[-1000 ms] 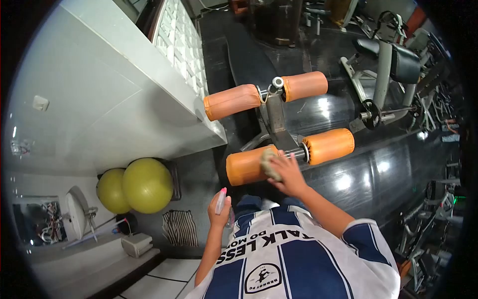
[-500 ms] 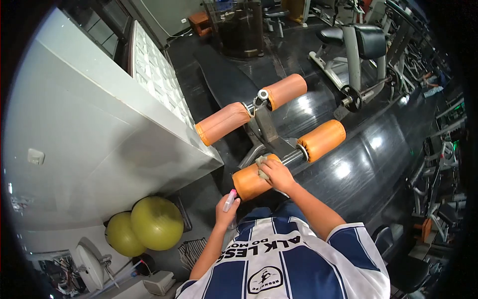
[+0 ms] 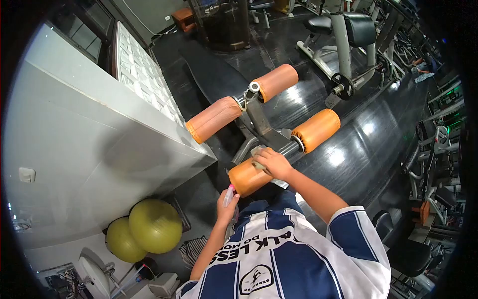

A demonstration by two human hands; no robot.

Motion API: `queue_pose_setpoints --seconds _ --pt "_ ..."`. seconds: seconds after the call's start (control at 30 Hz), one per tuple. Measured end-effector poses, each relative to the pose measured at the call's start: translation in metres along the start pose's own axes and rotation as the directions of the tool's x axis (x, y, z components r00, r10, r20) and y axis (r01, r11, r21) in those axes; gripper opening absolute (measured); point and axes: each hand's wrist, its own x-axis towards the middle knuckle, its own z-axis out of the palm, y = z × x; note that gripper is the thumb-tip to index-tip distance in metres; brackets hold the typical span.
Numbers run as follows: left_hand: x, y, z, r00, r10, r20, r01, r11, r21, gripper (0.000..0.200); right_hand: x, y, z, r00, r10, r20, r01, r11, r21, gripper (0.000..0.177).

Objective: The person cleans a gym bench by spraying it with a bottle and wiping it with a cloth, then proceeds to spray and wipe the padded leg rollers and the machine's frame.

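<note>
My right hand (image 3: 271, 163) presses a pale, greenish-grey cloth (image 3: 259, 158) onto the near left orange foam roller (image 3: 249, 177) of a bench. Its fingers are bent over the cloth, which shows only in part. In my left hand (image 3: 225, 208) is a clear spray bottle (image 3: 229, 195) with a pink top, held just beside that roller's left end. Another orange roller (image 3: 318, 130) sits on the same metal bar to the right. Beyond are two faded orange-pink rollers, one on the left (image 3: 214, 119) and one on the right (image 3: 278, 82).
A black bench pad (image 3: 214, 70) stretches away behind the rollers. The white wall (image 3: 149, 144) closes in on the left. Two green exercise balls (image 3: 155, 225) rest at lower left. A weight machine (image 3: 346, 55) stands at upper right, with a person (image 3: 425, 67) farther off.
My right hand and the cloth have shifted slightly along the near roller toward its inner end. The view has moved a little. My left hand keeps hold of the bottle.
</note>
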Motion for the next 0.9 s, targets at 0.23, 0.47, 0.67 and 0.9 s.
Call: queue_pose_setpoints --seconds 0.23,0.47,0.67,0.9 --pt "0.02 -0.002 0.005 0.997 -0.077 -0.001 0.077 0.997 0.02 0.03 0.048 0.006 -0.004 0.92 0.389 0.053 -0.381 0.917 -0.117 0.024" --pt "0.012 -0.008 -0.003 0.987 -0.142 0.076 0.149 0.984 -0.1 0.022 0.022 -0.084 0.051 1.0 0.015 -0.007 -0.013 0.989 0.149 0.051" --pt "0.009 -0.013 -0.001 0.983 -0.125 0.133 0.136 0.987 -0.083 0.024 -0.018 -0.036 0.008 0.997 -0.072 -0.04 0.066 0.991 -0.119 0.043" --pt "0.032 0.009 -0.001 0.99 -0.107 0.092 0.121 0.978 -0.169 0.03 -0.016 -0.018 -0.025 0.992 0.122 0.018 -0.118 0.985 -0.122 0.053"
